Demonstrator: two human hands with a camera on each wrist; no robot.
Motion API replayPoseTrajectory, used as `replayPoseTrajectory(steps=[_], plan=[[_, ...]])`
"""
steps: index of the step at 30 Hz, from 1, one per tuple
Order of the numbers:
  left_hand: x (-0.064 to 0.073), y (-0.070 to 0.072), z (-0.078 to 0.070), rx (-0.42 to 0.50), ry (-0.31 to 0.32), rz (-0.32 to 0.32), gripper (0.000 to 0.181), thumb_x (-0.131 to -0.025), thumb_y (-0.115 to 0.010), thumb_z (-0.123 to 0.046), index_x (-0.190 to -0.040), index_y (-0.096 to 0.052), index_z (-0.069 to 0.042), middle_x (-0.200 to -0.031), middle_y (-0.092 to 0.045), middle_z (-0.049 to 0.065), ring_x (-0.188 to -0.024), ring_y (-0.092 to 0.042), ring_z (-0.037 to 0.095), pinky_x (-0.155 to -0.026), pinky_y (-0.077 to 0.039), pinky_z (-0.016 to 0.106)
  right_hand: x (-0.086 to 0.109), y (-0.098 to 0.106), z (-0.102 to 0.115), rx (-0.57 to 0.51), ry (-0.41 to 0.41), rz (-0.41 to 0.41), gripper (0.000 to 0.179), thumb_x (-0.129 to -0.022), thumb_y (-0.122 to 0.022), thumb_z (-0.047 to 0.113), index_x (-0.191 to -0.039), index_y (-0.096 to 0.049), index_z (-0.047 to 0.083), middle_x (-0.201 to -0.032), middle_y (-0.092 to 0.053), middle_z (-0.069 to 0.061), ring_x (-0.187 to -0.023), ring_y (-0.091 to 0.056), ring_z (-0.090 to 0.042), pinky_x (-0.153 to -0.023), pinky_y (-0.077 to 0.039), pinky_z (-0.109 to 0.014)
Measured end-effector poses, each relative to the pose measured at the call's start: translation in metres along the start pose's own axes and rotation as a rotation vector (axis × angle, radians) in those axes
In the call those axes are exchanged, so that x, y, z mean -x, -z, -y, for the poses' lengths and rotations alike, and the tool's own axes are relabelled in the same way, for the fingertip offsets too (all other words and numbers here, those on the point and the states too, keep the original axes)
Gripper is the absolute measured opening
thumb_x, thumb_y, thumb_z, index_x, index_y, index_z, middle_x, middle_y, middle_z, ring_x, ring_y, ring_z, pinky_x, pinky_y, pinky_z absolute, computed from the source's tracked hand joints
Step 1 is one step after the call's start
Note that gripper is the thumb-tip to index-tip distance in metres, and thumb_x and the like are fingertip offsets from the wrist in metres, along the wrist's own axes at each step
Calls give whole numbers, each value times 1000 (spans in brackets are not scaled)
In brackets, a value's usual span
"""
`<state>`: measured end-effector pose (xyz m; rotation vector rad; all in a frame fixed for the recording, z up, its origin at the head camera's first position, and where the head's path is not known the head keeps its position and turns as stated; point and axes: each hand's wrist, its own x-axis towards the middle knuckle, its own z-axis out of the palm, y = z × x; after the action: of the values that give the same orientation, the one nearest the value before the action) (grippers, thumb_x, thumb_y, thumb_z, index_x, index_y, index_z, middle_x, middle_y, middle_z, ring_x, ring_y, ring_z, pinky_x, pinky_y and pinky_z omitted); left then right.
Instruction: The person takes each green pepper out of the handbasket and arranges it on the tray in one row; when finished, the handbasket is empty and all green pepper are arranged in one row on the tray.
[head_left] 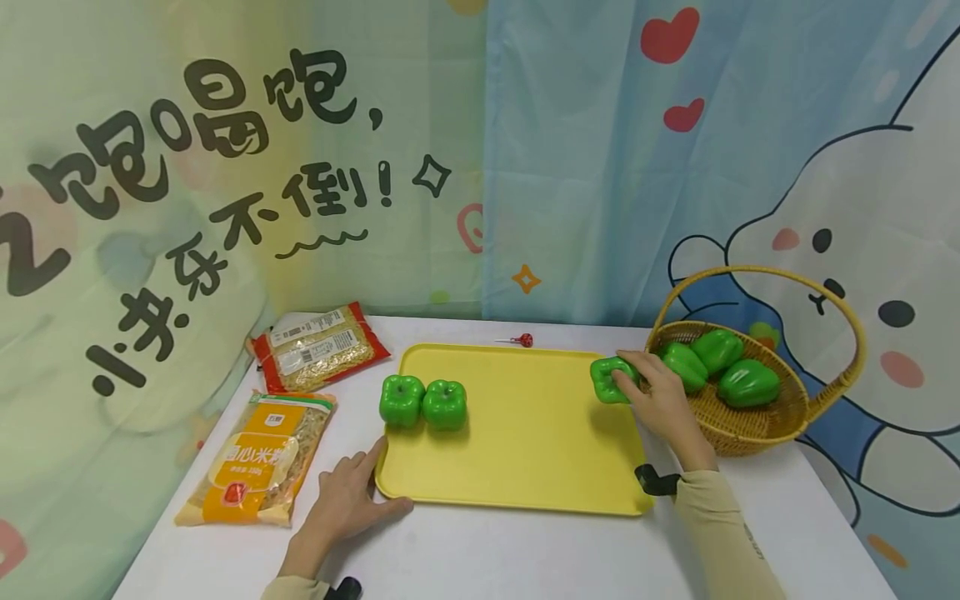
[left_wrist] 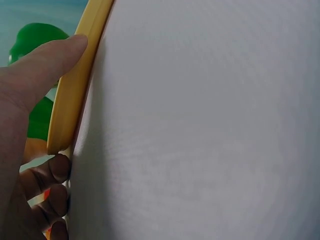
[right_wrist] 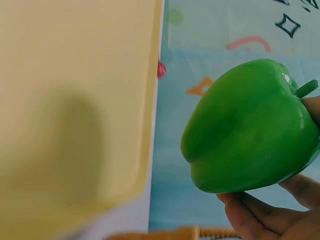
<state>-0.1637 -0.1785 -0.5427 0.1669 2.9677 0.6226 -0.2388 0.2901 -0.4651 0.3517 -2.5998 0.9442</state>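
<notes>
My right hand (head_left: 663,400) grips a glossy green bell pepper (head_left: 611,380) above the right end of the yellow tray (head_left: 525,450). In the right wrist view this pepper (right_wrist: 250,130) lies on its side, its stem towards the thumb, with fingers underneath. Two more bell peppers, a left one (head_left: 402,401) and a right one (head_left: 445,405), sit side by side at the tray's left end. At the tray's front left corner rests my left hand (head_left: 348,500), thumb along the front edge and index finger at the left side. The left wrist view shows its thumb (left_wrist: 65,52) against the rim.
A wicker basket (head_left: 765,433) with a tall handle holds three green peppers at the right. Two grain packets, one red-edged (head_left: 318,346) and one orange (head_left: 255,458), lie left of the tray. Behind it lies a small red-headed object (head_left: 525,340). Printed curtains hang behind the white table (head_left: 510,550).
</notes>
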Motion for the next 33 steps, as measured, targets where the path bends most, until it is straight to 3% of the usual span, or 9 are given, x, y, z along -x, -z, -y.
replayPoseTrajectory(steps=[12,17,27,33], plan=[[0,0,0,-4,-3,-4,110,-70,-75,-74,-157,-36,-19,-129,-64,8,-107,-56,23,-84,-39,47,-13,-56,29,-46,-3,80,42,-102,-59,25,-139,-58,5,-134,-60,-21,-108,-61,-32,-86,-50,-46],[-1,-1,1,-3,-5,-3,110,-69,-76,-73,-157,-36,-19,-128,-64,7,-106,-56,23,-85,-39,49,-12,-75,36,-100,-35,128,43,-104,-56,28,-142,-56,8,-136,-59,-20,-109,-61,-31,-87,-50,-43],[-1,0,0,-6,-7,-4,111,-69,-75,-75,-157,-36,-19,-128,-64,8,-106,-56,23,-85,-39,48,-12,-98,43,-144,-47,196,41,-107,-47,26,-145,-54,11,-140,-57,-21,-127,-57,-39,-102,-46,-57],[0,0,0,-12,-14,-14,112,-68,-76,-74,-157,-36,-19,-125,-65,7,-102,-55,20,-80,-37,43,-13,-106,46,-148,-52,223,41,-108,-45,25,-145,-54,10,-141,-57,-21,-131,-54,-40,-107,-43,-58]])
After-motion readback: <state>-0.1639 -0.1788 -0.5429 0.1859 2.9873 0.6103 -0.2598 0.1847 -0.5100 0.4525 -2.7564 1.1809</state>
